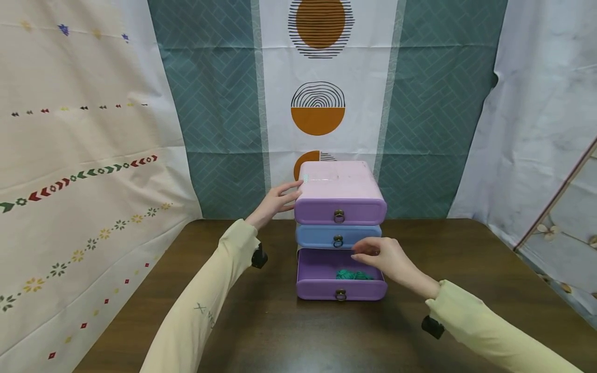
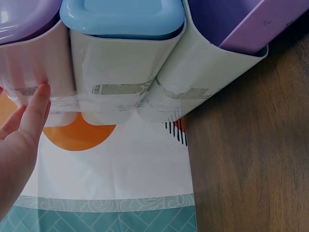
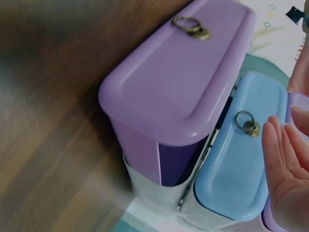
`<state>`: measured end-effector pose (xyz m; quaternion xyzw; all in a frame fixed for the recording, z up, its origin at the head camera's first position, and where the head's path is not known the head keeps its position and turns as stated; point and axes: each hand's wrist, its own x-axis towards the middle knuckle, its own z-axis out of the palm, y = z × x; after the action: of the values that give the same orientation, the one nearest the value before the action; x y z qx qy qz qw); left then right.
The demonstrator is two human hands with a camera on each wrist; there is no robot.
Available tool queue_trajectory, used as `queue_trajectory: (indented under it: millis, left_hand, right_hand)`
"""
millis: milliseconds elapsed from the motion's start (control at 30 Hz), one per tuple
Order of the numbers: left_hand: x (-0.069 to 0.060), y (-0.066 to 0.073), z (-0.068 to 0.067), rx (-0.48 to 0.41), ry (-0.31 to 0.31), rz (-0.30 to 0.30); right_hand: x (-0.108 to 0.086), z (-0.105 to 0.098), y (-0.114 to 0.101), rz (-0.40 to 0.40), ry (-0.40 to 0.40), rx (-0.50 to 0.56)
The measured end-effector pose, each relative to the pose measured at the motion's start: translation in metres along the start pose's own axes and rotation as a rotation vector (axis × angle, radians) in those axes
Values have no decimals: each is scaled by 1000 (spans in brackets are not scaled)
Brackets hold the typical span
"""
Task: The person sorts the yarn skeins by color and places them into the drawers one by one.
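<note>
A three-tier drawer cabinet stands on the table, with a purple top drawer, a blue middle drawer and a purple bottom drawer. The bottom drawer is pulled out, and a green bundle like yarn lies inside. My left hand rests its fingers against the upper left side of the cabinet. Above the right part of the pulled-out drawer hovers my right hand, fingers loosely bent, nothing visible in them. In the right wrist view its fingers are in front of the blue drawer.
Brown wooden table surrounds the cabinet. Behind it hangs a teal and white curtain with orange motifs; patterned cloths flank both sides. Each drawer front carries a brass ring pull, such as the bottom one. Clear tape runs along the cabinet's side.
</note>
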<state>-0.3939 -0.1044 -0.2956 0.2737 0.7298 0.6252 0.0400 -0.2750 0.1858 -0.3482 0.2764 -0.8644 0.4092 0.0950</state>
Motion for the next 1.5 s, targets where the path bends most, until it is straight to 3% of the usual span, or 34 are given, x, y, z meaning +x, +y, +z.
queue_trajectory:
  millis: [133, 233, 400, 633, 767, 1067, 1500]
  left_hand:
    - [-1, 1, 1, -4, -7, 2]
    - [-6, 10, 3, -12, -20, -7]
    - [-12, 23, 6, -12, -36, -9]
    - [0, 1, 0, -2, -10, 0]
    - [0, 0, 0, 0, -13, 14]
    - [0, -2, -1, -4, -4, 13]
    - [0, -3, 0, -11, -11, 18]
  right_hand:
    - [-10, 1, -5, 12, -33, 96]
    - [-18, 2, -18, 24, -60, 163]
    - [-27, 7, -26, 56, -45, 176]
    - [-41, 26, -10, 122, -83, 173]
    - [-48, 34, -7, 148, -100, 134]
    - [-52, 50, -2, 121, -78, 6]
    - [-51, 66, 5, 211, -71, 200]
